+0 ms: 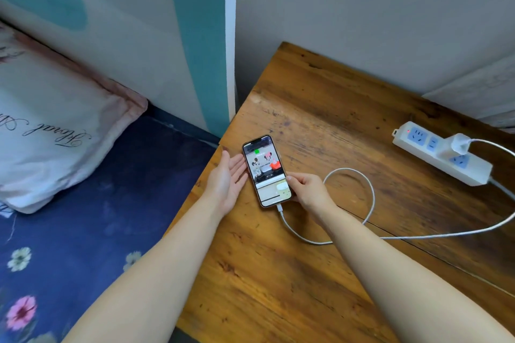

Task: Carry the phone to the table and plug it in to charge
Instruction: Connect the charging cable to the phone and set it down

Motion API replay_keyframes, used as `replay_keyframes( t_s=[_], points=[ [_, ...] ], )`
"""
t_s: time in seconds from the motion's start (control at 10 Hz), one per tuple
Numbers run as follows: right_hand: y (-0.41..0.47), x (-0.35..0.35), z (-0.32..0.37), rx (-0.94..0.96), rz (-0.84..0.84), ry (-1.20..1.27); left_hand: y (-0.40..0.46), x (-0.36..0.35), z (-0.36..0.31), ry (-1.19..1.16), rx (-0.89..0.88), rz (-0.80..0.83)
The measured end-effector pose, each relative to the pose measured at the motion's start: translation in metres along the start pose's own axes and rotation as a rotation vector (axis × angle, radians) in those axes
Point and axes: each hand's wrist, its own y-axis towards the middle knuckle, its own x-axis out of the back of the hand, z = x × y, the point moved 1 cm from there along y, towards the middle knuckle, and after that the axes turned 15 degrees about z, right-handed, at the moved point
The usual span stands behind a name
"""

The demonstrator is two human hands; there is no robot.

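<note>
The phone (266,170) lies face up on the wooden table (348,120) near its left edge, its screen lit. A white charging cable (370,192) is plugged into the phone's bottom end and loops across the table to a white charger (460,144) seated in the power strip (441,157). My right hand (308,189) touches the phone's right edge with thumb and fingertips. Just left of the phone, my left hand (227,178) is flat, palm turned toward it, fingers spread, holding nothing.
A bed with a dark blue flowered sheet (83,231) and a pink-edged pillow (53,131) adjoins the table's left side. Walls stand close behind the table, and a pale cloth (479,92) hangs at the right.
</note>
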Motion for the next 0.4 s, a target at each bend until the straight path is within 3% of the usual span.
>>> replay_keyframes(
  t_s=[0.2, 0.4],
  points=[
    [-0.0027, 0.0004, 0.0127, 0.012, -0.068, -0.312, -0.0032, -0.0044, 0.0057, -0.002, -0.010, 0.001],
    [-0.0013, 0.0001, 0.0162, -0.044, -0.018, -0.608, -0.0026, -0.0055, 0.0041, -0.001, 0.011, -0.008]
  ],
)
